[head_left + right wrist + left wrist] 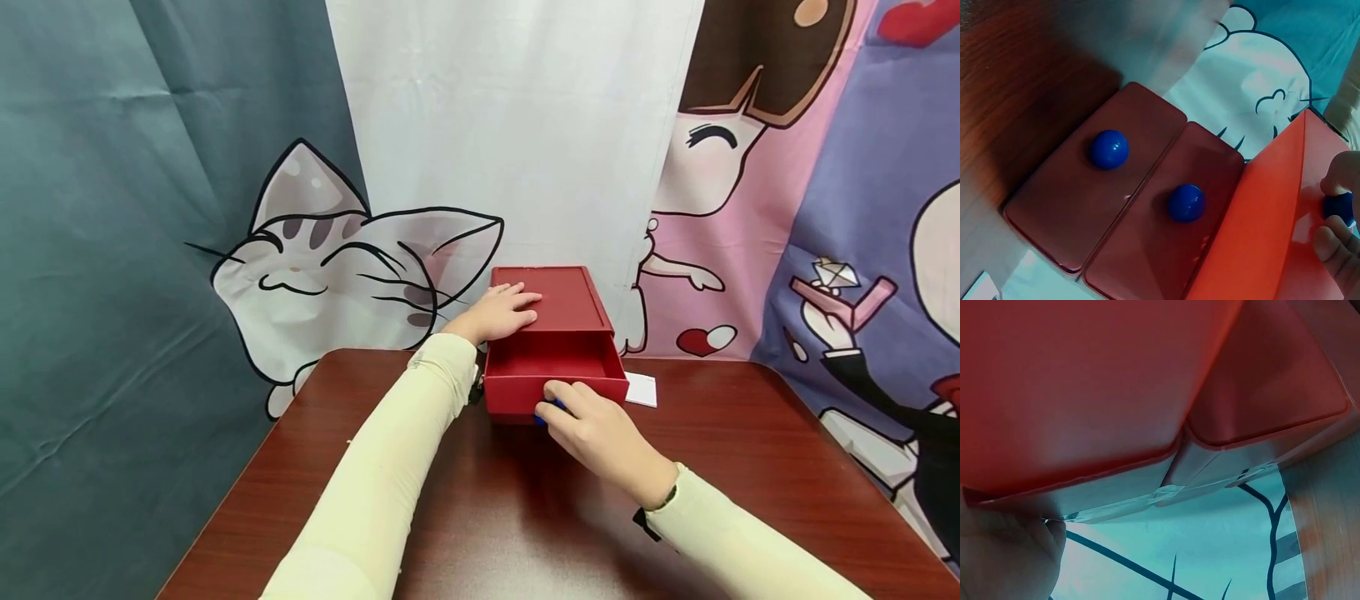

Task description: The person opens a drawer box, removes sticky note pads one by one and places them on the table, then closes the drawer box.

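Note:
A red drawer cabinet (566, 300) stands on the table with its top drawer (517, 394) pulled out. My left hand (501, 315) rests on the left part of the cabinet's top, fingers extended. At the drawer's front, my right hand (600, 429) pinches a round blue knob (1337, 209) between thumb and fingers. Two lower drawer fronts, each with its own blue knob (1186, 203), stay flush in the right wrist view. The left wrist view shows the cabinet's red side (1085, 394) close up, with part of the left hand at the lower left corner.
The cabinet stands near the far edge of a brown wooden table (337, 492). White paper (642, 390) lies just right of it. Behind the table hangs a cloth backdrop (517, 125) printed with cartoon figures.

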`<move>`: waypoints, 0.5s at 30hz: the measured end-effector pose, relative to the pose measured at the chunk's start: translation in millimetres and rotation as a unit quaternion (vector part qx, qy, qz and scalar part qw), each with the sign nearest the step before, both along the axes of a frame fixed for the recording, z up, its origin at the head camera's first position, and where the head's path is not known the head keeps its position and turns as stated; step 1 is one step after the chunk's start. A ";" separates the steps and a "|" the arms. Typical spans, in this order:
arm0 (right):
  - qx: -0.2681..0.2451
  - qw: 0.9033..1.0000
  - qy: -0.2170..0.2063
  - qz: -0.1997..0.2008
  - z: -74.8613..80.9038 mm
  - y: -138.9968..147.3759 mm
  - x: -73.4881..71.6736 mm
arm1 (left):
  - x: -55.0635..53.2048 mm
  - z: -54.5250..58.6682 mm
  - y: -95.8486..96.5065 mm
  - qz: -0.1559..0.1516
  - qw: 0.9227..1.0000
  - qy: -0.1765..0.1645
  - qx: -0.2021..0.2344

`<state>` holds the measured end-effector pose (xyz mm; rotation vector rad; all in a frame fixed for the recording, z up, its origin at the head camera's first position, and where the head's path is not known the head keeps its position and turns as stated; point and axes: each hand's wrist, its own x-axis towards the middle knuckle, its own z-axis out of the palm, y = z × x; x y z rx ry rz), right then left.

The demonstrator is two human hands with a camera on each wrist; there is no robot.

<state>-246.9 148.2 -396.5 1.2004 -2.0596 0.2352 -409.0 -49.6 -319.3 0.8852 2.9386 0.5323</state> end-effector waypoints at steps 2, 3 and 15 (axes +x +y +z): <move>-0.003 1.000 0.004 0.004 0.7 -0.9 -1.4 | 0.4 0.7 0.0 0.000 1.000 -0.001 -0.001; -0.005 1.000 0.007 0.005 1.0 -1.1 -2.0 | 0.3 0.7 0.0 0.001 1.000 -0.001 -0.001; -0.015 1.000 0.009 -0.011 1.8 0.8 -11.8 | -0.9 -0.2 0.8 0.002 1.000 0.000 0.000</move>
